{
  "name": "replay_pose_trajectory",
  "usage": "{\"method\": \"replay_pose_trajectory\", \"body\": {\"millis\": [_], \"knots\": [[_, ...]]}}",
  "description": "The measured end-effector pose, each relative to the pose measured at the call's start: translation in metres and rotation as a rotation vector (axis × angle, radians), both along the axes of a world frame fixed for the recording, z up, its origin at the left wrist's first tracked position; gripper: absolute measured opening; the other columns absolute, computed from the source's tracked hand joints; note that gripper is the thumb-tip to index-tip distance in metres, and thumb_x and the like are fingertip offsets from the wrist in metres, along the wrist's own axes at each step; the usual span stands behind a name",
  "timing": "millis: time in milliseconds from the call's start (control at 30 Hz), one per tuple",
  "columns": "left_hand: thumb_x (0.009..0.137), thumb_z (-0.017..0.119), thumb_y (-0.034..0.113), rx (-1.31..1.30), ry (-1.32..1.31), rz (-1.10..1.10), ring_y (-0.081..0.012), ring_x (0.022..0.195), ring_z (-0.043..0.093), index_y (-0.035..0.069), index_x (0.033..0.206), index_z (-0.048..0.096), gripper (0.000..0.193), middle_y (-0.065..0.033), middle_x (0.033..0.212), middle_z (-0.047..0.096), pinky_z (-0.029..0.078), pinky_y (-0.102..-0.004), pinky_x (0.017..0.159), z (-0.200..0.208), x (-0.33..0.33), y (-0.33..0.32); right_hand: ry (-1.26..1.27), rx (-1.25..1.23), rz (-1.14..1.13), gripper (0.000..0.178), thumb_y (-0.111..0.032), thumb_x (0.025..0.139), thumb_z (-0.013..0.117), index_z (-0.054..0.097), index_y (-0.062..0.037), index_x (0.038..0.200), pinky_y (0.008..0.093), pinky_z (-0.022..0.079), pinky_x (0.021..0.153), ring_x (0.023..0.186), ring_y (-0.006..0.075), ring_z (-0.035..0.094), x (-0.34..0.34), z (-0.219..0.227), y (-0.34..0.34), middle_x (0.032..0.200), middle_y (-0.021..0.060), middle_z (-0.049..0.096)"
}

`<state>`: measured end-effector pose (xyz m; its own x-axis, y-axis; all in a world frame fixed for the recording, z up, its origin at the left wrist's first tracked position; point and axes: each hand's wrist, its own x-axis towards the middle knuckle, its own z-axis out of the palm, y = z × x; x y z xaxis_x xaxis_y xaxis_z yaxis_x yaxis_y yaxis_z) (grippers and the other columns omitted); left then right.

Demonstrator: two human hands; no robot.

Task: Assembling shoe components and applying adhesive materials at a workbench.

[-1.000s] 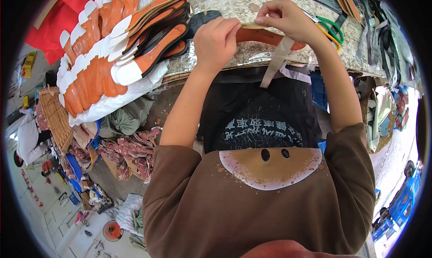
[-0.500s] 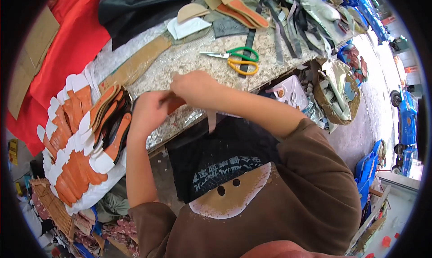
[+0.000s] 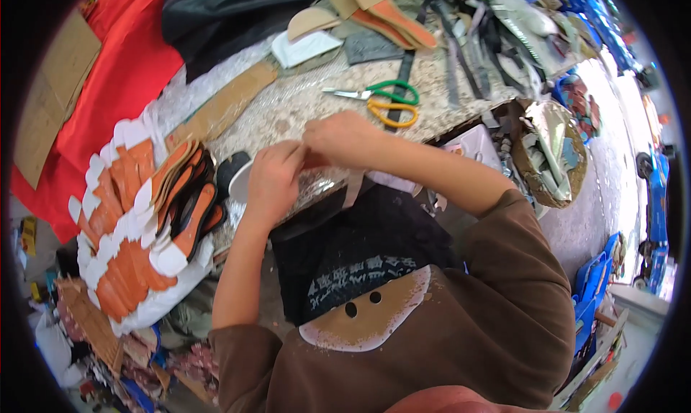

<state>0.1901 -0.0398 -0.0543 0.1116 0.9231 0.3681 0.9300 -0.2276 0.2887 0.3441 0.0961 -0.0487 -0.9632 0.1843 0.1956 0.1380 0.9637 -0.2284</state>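
My left hand point(image 3: 272, 179) and my right hand point(image 3: 340, 141) are close together over the near edge of the worktable, fingers closed on one insole. Its white end point(image 3: 240, 185) sticks out left of my left hand, and a bit of its orange face shows between the hands; my fingers cover the rest. Left of them lies a stack of insoles point(image 3: 196, 210) with orange tops and dark edges. Beyond it spread many orange pieces with white ends point(image 3: 122, 277). Scissors point(image 3: 392, 102) with one green and one yellow handle lie past my right hand.
Tan and orange insoles point(image 3: 396, 17) and a white piece point(image 3: 306, 47) lie at the table's back. Dark strips point(image 3: 461, 60) are heaped back right. Red cloth point(image 3: 108, 96) and black sheeting point(image 3: 230, 17) cover the far left. A scrap-filled basket point(image 3: 554, 186) stands right of the table.
My hands have shifted right, the left one away from the insole stack. The insole's white end now shows beside my left hand. The whole view has moved slightly.
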Motion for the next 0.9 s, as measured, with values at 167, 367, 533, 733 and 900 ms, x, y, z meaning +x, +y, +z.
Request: {"method": "replay_pose_trajectory", "body": {"millis": [167,367,533,733,900], "knots": [[0.079,0.062,0.008,-0.029,-0.048,0.074,-0.0258,0.088,0.061,0.009,0.096,0.069,0.019,-0.0059,0.089,0.065,0.043,-0.0386,0.078,-0.011,-0.003,0.009,0.073,-0.052,-0.061,0.009,-0.016,0.081,0.063,0.059,-0.0078,0.081,0.0427,0.051,0.059,0.072,0.0317,0.064,0.019,0.0,0.008,0.082,0.0081,0.06],[0.082,0.065,0.015,-0.053,-0.023,0.112,-0.0242,0.082,0.06,0.009,0.089,0.069,0.009,-0.003,0.08,0.061,0.041,-0.0372,0.07,-0.005,0.005,0.015,0.188,-0.129,-0.055,0.015,-0.017,0.084,0.066,0.056,-0.0064,0.081,0.04,0.049,0.058,0.07,0.0289,0.063,0.041,-0.017,0.018,0.083,0.0065,0.059],[0.082,0.07,0.035,-0.364,0.295,0.001,-0.0294,0.077,0.062,0.008,0.078,0.067,0.027,-0.0082,0.075,0.062,0.047,-0.0419,0.069,0.008,0.022,0.035,0.181,-0.307,-0.132,0.015,-0.021,0.086,0.066,0.059,-0.0074,0.085,0.0405,0.047,0.058,0.068,0.0307,0.062,0.054,-0.016,0.013,0.078,0.0085,0.058],[0.085,0.066,0.033,-0.295,0.224,-0.027,-0.0286,0.076,0.062,0.007,0.075,0.063,0.029,-0.0092,0.074,0.061,0.05,-0.0407,0.064,-0.005,0.021,0.022,0.15,-0.669,-0.478,0.034,-0.03,0.094,0.063,0.061,0.001,0.08,0.0326,0.037,0.053,0.056,0.0137,0.045,0.161,-0.031,0.032,0.06,0.0043,0.047],[0.085,0.067,0.029,-0.17,0.241,-0.091,-0.0271,0.075,0.061,0.006,0.074,0.06,0.026,-0.0079,0.072,0.057,0.049,-0.0394,0.063,0.008,0.022,0.011,0.054,-0.529,-1.104,0.033,-0.029,0.094,0.064,0.064,-0.0011,0.077,0.0325,0.04,0.058,0.061,0.0127,0.05,0.342,-0.109,0.055,0.065,0.0034,0.055]]}}
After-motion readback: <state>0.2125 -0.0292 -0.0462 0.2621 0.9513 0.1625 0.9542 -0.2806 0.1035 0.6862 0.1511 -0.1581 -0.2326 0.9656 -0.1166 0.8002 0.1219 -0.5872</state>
